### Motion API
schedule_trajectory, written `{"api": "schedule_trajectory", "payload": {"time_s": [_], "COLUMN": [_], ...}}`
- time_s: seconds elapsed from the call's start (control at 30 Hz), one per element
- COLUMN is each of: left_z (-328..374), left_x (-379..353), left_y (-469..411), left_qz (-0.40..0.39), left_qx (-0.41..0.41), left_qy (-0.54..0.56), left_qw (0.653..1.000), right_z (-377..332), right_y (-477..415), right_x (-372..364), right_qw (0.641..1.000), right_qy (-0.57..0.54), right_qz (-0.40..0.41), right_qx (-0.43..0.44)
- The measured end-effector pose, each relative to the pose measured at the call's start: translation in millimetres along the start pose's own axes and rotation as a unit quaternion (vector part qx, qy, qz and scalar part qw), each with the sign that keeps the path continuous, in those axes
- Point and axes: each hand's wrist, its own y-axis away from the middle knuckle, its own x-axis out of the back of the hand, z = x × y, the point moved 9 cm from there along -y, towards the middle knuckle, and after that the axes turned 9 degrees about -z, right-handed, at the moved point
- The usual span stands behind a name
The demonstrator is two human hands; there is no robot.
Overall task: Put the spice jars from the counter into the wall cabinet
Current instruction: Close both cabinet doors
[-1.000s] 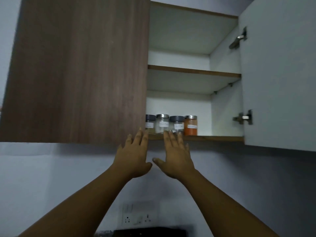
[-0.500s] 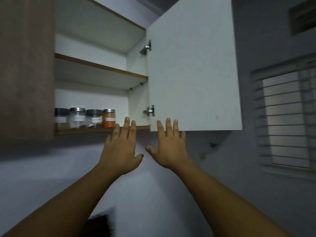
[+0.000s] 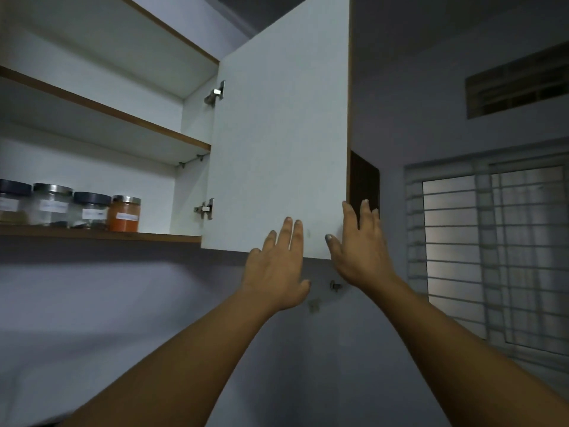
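dim room, grey-blue painted wall (image 3: pixel 123 318). barred window (image 3: pixel 498 251) at right, pale light coming through it. slatted vent (image 3: pixel 517 87) high on the wall above the window. small metal fitting (image 3: pixel 335 286) fixed to the wall.

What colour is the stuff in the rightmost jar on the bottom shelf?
Orange, in the rightmost jar with a silver lid; the head view shows it.
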Motion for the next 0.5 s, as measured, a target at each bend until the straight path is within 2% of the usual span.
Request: {"api": "schedule_trajectory", "payload": {"time_s": [0.1, 0.23, 0.37, 0.5], "left_z": [25.7, 38.3, 43.1, 44.5], "left_x": [-10.1, -20.4, -27.2, -28.2], "left_y": [-22.6, -46.9, -60.9, -63.9], "left_qz": [0.001, 0.002, 0.015, 0.033], "left_qx": [0.007, 0.038, 0.054, 0.052], "left_qy": [0.009, 0.028, 0.04, 0.032], "left_qw": [1.0, 0.999, 0.998, 0.998], "right_z": [20.3, 36.1, 29.2, 27.7], "right_y": [-12.8, -25.8, -34.4, -37.2], "right_x": [-3.7, -6.6, -22.5, -17.5], "right_qw": [0.997, 0.989, 0.974, 0.971], "right_qy": [-0.069, -0.143, -0.203, -0.226], "right_qz": [-0.02, -0.007, -0.057, -0.008], "right_qx": [0.011, 0.035, 0.086, 0.082]}}
